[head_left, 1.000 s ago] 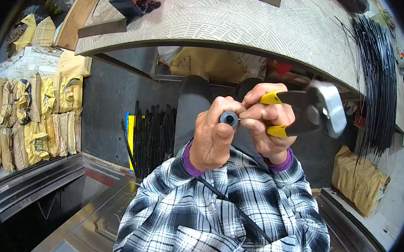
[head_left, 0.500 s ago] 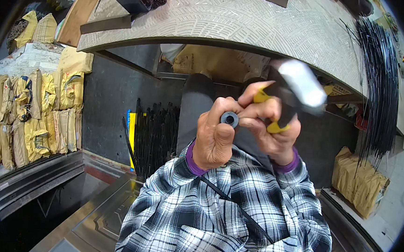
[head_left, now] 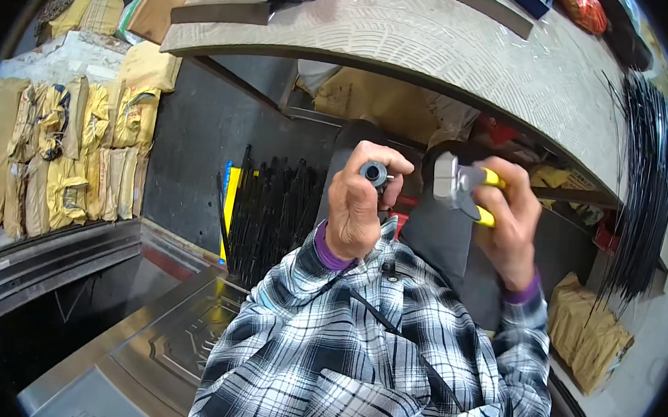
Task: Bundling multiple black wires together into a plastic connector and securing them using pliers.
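My left hand [head_left: 355,218] is wrapped round a dark tubular piece [head_left: 373,173], whose round hollow end points up at me. A short, thin metal bit shows beside that end, between thumb and fingers. To the right, my right hand [head_left: 515,229] grips a pair of pliers [head_left: 450,182] by its yellow-trimmed handles. The broad silver jaws point left toward the tubular piece, apart from it. Both hands are above my lap, and the rest of the tubular piece is hidden in my left palm.
A pale patterned tabletop [head_left: 408,39] with a metal edge spans the far side. Black rods [head_left: 272,204] stand in a bunch at left, and long black strands [head_left: 643,168] hang off the table at right. Paper-wrapped packages [head_left: 78,160] are stacked far left; another bundle [head_left: 585,331] sits at right.
My right hand has drawn away to the right from my left, and the pliers' jaws have swung round to face left. My left hand keeps the tubular piece. The whole view has shifted.
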Motion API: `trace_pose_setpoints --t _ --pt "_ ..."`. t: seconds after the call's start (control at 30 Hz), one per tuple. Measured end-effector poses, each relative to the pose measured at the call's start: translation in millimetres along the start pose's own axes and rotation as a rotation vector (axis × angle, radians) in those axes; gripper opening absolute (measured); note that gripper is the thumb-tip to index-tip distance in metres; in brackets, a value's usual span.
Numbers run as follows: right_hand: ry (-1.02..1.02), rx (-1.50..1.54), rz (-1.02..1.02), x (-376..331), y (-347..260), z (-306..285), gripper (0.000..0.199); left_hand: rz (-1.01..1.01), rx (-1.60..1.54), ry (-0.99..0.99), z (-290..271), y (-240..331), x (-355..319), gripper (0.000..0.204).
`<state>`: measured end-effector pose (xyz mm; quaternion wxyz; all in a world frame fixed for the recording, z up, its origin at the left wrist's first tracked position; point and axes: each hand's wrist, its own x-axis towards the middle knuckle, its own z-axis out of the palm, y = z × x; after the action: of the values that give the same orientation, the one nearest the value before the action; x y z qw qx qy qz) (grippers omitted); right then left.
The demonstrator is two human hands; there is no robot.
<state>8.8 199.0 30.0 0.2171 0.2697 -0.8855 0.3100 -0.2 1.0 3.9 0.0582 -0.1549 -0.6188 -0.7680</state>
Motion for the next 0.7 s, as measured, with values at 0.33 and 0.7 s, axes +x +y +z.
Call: trace_pose_setpoints --t 0.33,0.7 --pt "-0.359 -0.326 -0.119 17 -6 -31 0.021 0.011 0.160 -0.053 5 0 -2 0.063" --pt "-0.381 -0.730 -0.293 41 -16 -49 0.041 -0.080 0.108 -0.058 5 5 -3 0.065"
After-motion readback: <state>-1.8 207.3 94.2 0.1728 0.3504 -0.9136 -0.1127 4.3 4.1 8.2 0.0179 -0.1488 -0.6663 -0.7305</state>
